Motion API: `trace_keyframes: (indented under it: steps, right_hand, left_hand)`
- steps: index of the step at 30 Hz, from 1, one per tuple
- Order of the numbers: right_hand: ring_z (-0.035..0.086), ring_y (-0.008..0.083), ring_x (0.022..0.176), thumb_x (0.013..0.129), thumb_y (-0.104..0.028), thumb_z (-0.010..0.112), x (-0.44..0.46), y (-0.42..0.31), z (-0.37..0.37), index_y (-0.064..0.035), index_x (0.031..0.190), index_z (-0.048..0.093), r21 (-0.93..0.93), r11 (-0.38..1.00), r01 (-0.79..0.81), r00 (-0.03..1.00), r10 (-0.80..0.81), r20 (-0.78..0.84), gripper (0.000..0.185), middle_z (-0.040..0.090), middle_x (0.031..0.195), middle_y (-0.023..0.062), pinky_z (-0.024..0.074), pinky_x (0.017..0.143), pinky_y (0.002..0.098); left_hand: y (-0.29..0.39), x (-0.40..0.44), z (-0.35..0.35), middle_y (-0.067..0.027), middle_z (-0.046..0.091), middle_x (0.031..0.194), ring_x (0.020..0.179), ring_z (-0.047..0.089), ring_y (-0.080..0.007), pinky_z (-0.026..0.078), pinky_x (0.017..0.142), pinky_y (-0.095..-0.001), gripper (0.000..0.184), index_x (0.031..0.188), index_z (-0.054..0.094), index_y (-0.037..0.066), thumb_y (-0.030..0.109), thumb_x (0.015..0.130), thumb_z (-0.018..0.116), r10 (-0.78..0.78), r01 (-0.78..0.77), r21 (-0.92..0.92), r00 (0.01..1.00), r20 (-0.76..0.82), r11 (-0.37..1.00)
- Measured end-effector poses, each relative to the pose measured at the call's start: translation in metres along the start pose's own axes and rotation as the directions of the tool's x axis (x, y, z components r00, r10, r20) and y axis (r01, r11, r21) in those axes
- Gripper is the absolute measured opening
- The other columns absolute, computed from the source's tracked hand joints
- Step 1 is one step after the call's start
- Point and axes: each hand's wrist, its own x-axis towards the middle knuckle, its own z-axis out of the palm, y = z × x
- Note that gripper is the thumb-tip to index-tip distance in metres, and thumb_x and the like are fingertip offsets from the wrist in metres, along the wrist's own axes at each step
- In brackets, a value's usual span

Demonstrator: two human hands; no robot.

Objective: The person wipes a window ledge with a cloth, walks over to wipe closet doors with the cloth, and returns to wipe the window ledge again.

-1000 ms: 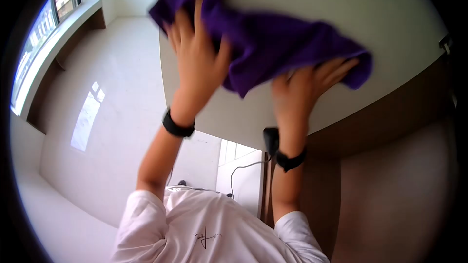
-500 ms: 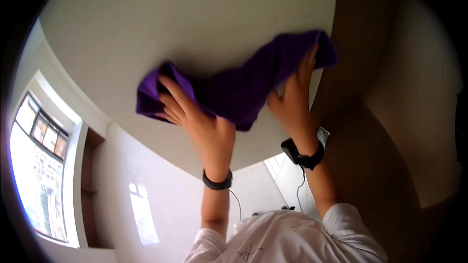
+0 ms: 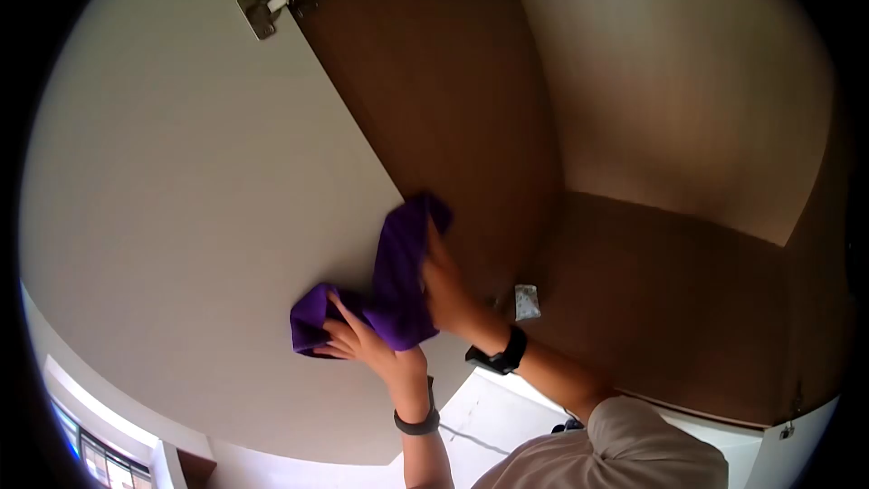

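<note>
Presses purple cloth [image 3: 400, 285] against pale door [image 3: 195, 172], near hinged edge [image 3: 358, 127], with left hand [image 3: 373, 344], spread, and right hand [image 3: 445, 294], too blurred to tell grip. Shows no boundary between finished and remaining surface.

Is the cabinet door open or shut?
Open: the pale door stands out on its exposed hinge, and the brown interior is in plain view.
</note>
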Motion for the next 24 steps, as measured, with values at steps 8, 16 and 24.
trace_keyframes:
  steps: [8, 16, 24]
  right_hand:
    - [0.015, 0.0507, 0.152, 0.087, -0.019, 0.076, -0.025, -0.038, -0.002, 0.0003, 0.152, 0.04, -0.038, 0.969, -0.245, 0.957, 0.248, 0.151, 0.077, 0.01, 0.165, 0.0328, 0.019, 0.124, 0.0506]
    - [0.005, 0.0618, 0.149, 0.082, -0.007, 0.062, 0.065, -0.072, 0.018, 0.0015, 0.133, 0.061, -0.034, 0.996, 0.087, 0.966, -0.076, 0.249, 0.052, 0.02, 0.161, 0.0365, 0.0084, 0.116, 0.0744]
    - [0.001, 0.071, 0.143, 0.082, -0.016, 0.069, -0.103, -0.026, 0.074, -0.011, 0.139, 0.058, -0.079, 0.996, 0.037, 0.874, 0.006, 0.486, 0.059, 0.016, 0.158, 0.0419, 0.0049, 0.11, 0.0809]
  left_hand:
    - [-0.032, -0.037, -0.025, -0.0348, 0.035, 0.151, 0.146, 0.021, -0.0545, -0.003, 0.119, -0.0679, 0.078, 0.155, 0.038, -0.001, 0.05, 0.096, 0.049, -0.093, -0.029, 0.438, 0.963, 0.253, 0.898]
    - [-0.023, 0.075, -0.088, -0.0326, 0.019, 0.163, 0.153, 0.01, -0.0499, -0.006, 0.122, -0.0612, 0.083, 0.159, 0.025, -0.003, 0.051, 0.099, 0.047, -0.075, 0.141, 0.222, 0.957, -0.279, 0.965]
    - [-0.142, -0.075, -0.077, -0.0361, 0.009, 0.164, 0.151, 0.008, -0.0545, 0.003, 0.122, -0.0623, 0.076, 0.156, 0.023, -0.007, 0.034, 0.099, 0.052, -0.345, 0.418, 0.376, 0.905, -0.249, 0.827]
